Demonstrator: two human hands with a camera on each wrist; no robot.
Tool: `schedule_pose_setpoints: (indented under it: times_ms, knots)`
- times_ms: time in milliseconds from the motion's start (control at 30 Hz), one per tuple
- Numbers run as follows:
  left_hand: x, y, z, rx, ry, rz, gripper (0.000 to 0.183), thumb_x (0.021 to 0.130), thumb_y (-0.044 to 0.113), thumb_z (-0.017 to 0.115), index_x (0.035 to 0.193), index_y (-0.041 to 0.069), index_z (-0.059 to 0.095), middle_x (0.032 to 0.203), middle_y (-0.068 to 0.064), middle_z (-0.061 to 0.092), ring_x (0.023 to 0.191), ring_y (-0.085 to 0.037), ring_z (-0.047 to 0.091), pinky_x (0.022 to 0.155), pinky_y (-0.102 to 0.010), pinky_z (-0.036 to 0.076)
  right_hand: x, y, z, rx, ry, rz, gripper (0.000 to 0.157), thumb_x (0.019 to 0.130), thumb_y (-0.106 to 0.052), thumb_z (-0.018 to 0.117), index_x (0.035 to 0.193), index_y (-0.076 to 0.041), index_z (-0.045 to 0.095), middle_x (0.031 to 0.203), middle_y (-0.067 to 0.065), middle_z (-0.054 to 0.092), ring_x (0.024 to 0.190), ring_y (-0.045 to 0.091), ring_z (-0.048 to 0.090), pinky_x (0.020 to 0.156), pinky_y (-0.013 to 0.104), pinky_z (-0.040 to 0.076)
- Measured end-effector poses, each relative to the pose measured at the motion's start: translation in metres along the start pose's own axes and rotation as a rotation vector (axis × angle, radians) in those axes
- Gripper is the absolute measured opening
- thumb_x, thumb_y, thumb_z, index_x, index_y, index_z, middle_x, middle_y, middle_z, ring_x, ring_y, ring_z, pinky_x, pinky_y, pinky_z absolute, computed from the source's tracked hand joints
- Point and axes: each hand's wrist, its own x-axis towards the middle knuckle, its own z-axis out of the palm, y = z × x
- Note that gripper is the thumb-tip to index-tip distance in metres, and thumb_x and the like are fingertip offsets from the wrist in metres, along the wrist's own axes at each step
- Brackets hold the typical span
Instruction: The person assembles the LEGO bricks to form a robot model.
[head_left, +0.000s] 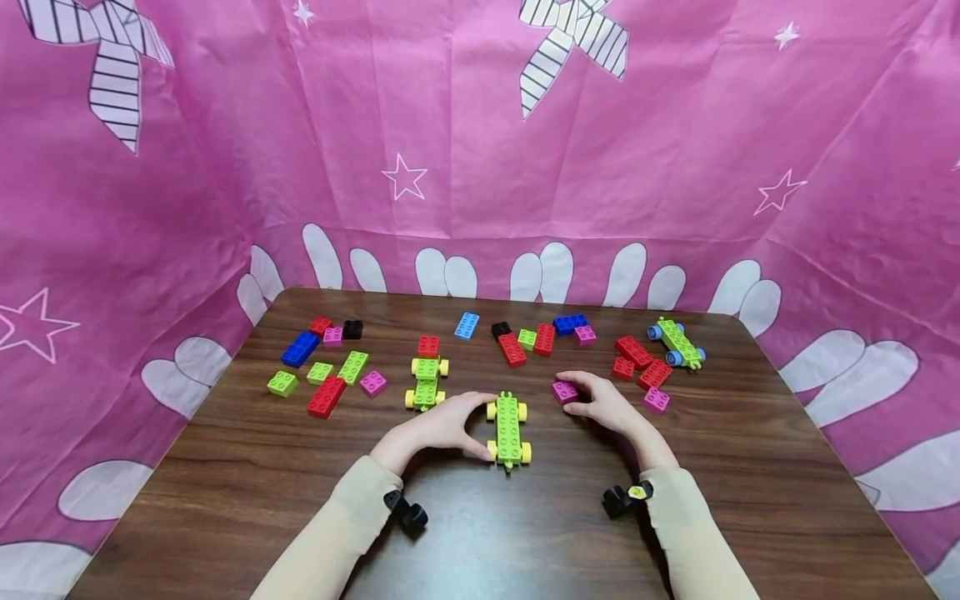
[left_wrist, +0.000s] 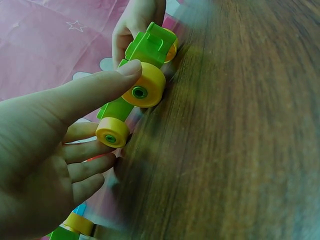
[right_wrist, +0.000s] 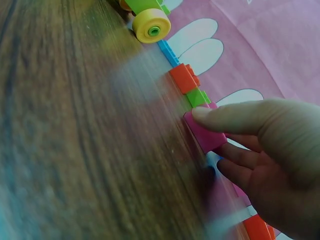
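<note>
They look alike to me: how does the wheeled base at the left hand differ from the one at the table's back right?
The near base has yellow wheels; the far base, blue wheels. The left hand touches the near base; no hand touches the far base. Both have green studded tops.

Pale glare whitens the near tabletop [head_left: 487, 542], while the wrist views look dimmer, hazier.

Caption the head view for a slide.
Left hand holding a lime-green toy chassis with yellow wheels, right hand pinching a magenta building brick, on a wooden table.
</note>
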Motion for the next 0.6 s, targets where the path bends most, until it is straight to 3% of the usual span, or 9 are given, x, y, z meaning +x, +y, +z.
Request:
schedule_pose_setpoints:
  times_ms: [267, 600]
  knots:
    - [0.0011, -0.0013, 0.0001, 0.005, -0.007, 0.003, 0.09, 0.074, 0.038, 0.083, 0.145, 0.004, 0.039, 0.148, -0.014, 0.042, 0.138, -0.028, 0.037, 0.112, -0.043, 0.032, 0.0002, 0.0036, -0.0007, -0.052, 0.025, -0.018, 0.043, 0.087, -0.004, 0.067, 0.129, -0.001, 0.057, 0.131, 0.023, 0.056, 0.125, 0.042, 0.048, 0.105, 0.059, 0.035]
    - [0.0022, -0.0031, 0.0014, 0.026, -0.008, -0.004, 0.089, 0.075, 0.038, 0.082, 0.145, 0.005, 0.039, 0.148, -0.012, 0.043, 0.138, -0.025, 0.038, 0.113, -0.041, 0.033, 0.0016, 0.0005, -0.0011, -0.045, 0.066, 0.019, 0.038, 0.086, -0.011, 0.07, 0.122, -0.003, 0.062, 0.123, 0.02, 0.061, 0.12, 0.04, 0.053, 0.102, 0.058, 0.039]
